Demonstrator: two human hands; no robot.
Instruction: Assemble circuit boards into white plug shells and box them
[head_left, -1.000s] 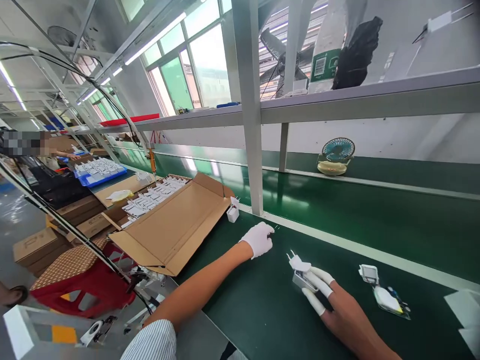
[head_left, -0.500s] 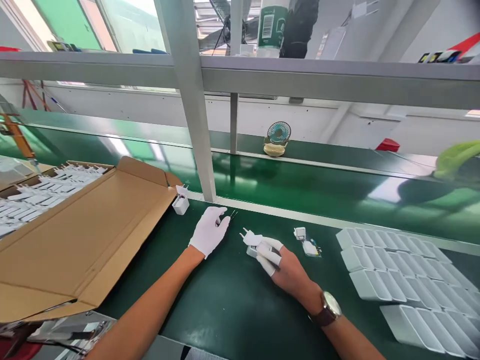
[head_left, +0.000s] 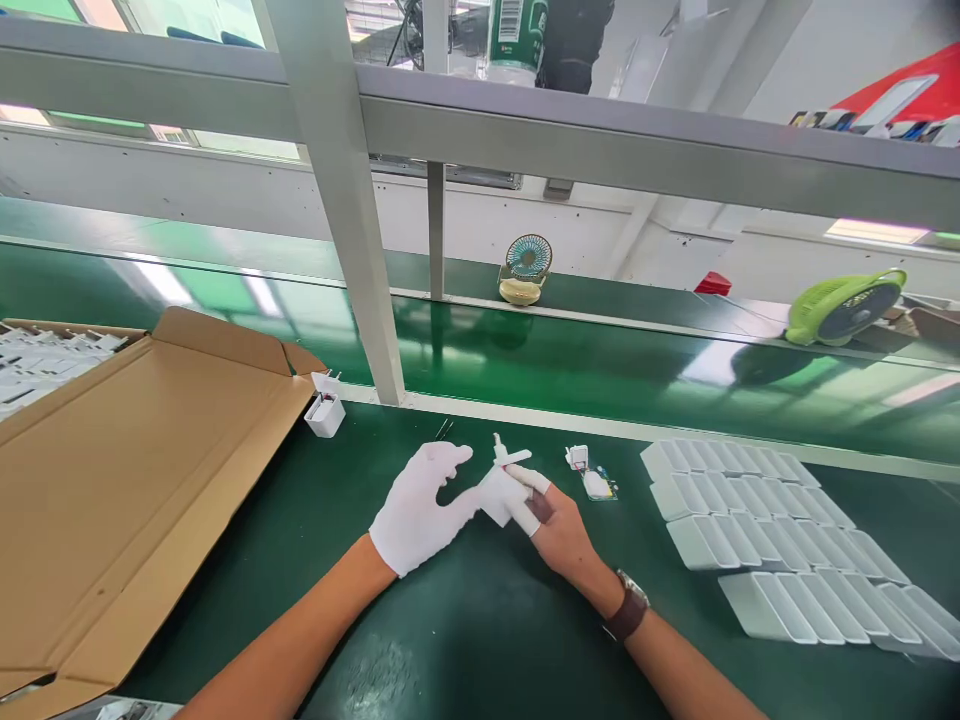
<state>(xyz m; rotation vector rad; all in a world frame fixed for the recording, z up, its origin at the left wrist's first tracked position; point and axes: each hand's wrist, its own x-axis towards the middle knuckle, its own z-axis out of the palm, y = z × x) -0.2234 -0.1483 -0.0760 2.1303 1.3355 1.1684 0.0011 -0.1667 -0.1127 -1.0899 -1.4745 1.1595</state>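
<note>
My right hand (head_left: 561, 522), with white covers on its fingertips, is closed around a small white plug charger (head_left: 496, 498); its pins point up and a flat piece sticks out at its top. My left hand (head_left: 422, 508), in a white glove, is open, fingers and thumb apart, with the thumb tip at the charger's left side. Thin dark tweezers (head_left: 445, 430) lie on the green table just beyond the left hand. Right of the charger rest a small white square part (head_left: 577, 457) and a little circuit board (head_left: 598, 485). Another white charger case (head_left: 325, 415), its lid raised, stands by the metal post.
At left lies a cardboard box flap (head_left: 150, 430), with white plugs (head_left: 52, 360) in the box behind it. Rows of white housings (head_left: 750, 545) stand at right. A metal post (head_left: 341, 220) rises at the table's back edge. Beyond are a small fan (head_left: 529, 258) and a green fan (head_left: 847, 308).
My left hand has left the tweezers' side and moved right to the charger. The charger in my right hand has turned so its pins point up. The view has shifted right.
</note>
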